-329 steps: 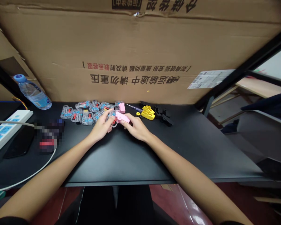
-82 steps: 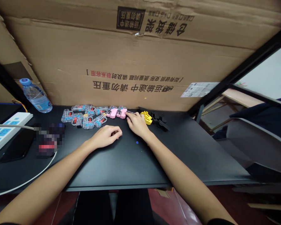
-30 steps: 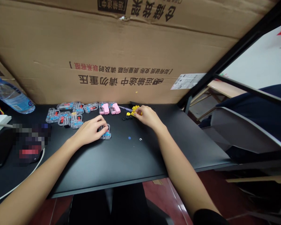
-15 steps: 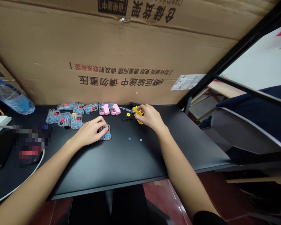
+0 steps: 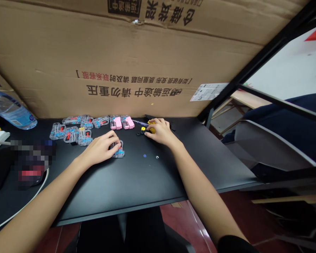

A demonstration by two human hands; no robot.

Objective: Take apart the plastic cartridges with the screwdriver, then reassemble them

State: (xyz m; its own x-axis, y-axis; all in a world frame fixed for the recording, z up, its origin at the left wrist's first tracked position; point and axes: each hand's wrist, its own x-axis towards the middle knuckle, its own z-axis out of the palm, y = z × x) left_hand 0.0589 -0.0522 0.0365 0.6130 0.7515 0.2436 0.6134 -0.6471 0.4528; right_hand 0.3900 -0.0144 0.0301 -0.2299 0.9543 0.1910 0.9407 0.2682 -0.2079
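Note:
My left hand [image 5: 102, 147] is closed on a small clear plastic toy [image 5: 119, 152] with blue parts, held low at the table. The lower side of that toy is hidden by the fingers. Over a yellow plastic piece [image 5: 152, 129] is my right hand [image 5: 161, 133], fingers curved and thumb apart from them. Most of the yellow piece is covered, and any contact with it is hard to make out. The thumb tip is beside several small black rings [image 5: 139, 133] and a small round yellow part [image 5: 143, 129].
Several similar clear toys [image 5: 58, 131] and two with pink parts [image 5: 117, 123] lie along the back. A blue disc [image 5: 144, 155] and white ring [image 5: 157, 157] are in front. A cardboard sheet [image 5: 137, 56] stands behind; a bottle [image 5: 15, 112] and cable [image 5: 46, 182] are left.
My right hand has moved left over the yellow piece, covering more of it, and its thumb is now by the black rings. My left hand and its toy have stayed put.

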